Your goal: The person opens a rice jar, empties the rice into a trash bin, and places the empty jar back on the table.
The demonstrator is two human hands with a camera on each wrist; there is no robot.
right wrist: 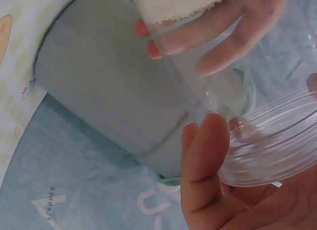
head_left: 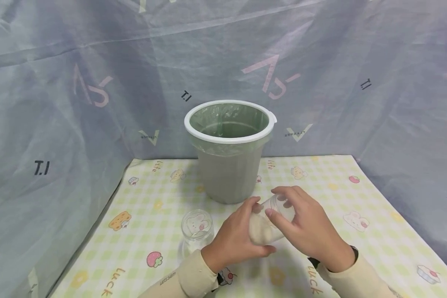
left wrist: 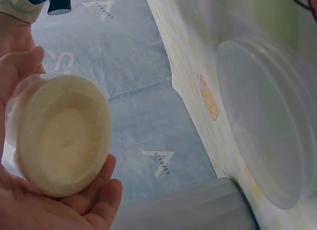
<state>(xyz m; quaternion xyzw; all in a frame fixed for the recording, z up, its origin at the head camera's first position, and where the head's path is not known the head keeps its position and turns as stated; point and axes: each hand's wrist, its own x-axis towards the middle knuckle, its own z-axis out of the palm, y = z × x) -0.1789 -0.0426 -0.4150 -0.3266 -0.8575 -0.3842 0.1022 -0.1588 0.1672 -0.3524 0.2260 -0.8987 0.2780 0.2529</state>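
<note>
Both hands hold a clear jar (head_left: 261, 228) with whitish grains gathered toward its base. It is tilted, its mouth end up and to the right. My left hand (head_left: 235, 236) grips the jar round its base end; the left wrist view looks onto the pale, filled bottom (left wrist: 64, 136). At the other end my right hand (head_left: 310, 223) curls its fingers and thumb round the clear ridged rim (right wrist: 277, 141). Whether a lid sits there, I cannot tell. A second clear jar (head_left: 198, 232) stands on the table, left of my left hand.
Behind the hands stands a grey bin (head_left: 229, 174) with a white rim and a green-tinted liner. A checked, printed cloth (head_left: 141, 231) covers the table. Grey-blue sheeting (head_left: 320, 74) hangs behind and at both sides.
</note>
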